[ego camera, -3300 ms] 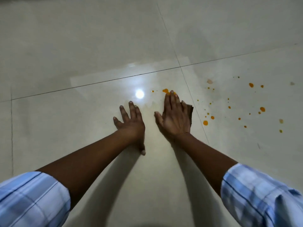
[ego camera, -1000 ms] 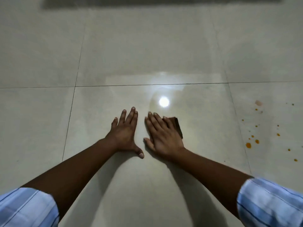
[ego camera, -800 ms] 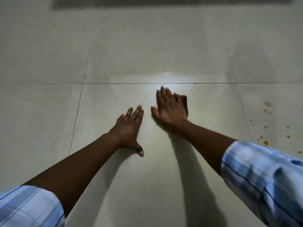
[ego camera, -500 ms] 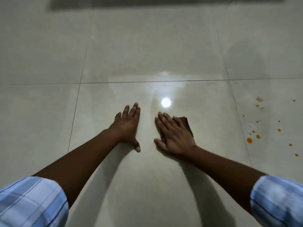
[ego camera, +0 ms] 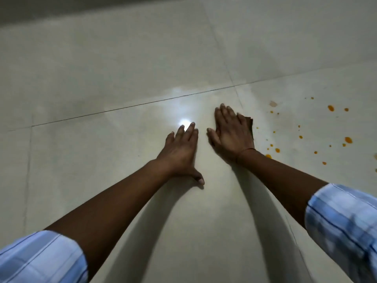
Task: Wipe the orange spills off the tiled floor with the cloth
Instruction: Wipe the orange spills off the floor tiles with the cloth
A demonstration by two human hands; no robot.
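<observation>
Pressing down on one dark brown cloth (ego camera: 250, 127), the right hand (ego camera: 232, 135) lies flat with its fingers straight and close together, pointing far and slightly left. Only a narrow strip of the cloth shows along the right edge of that hand, running near to far; the rest is hidden beneath the palm, so its full shape cannot be told. Just left of it, the left hand (ego camera: 181, 152) rests spread on the glossy pale tiled floor (ego camera: 102, 180), thumb stretched toward the near right. Right of the cloth lie the orange spills (ego camera: 330, 108), more than a dozen drops of mixed size, the nearest just beside the cloth's edge, and one pale tan fleck (ego camera: 273, 103) at their far side. Two thin grout lines (ego camera: 142, 104) cross beyond the right hand's fingertips. One round light reflection (ego camera: 184, 121) glares at the left hand's fingertips. Two blue checked sleeves (ego camera: 342, 227) frame the near corners.
</observation>
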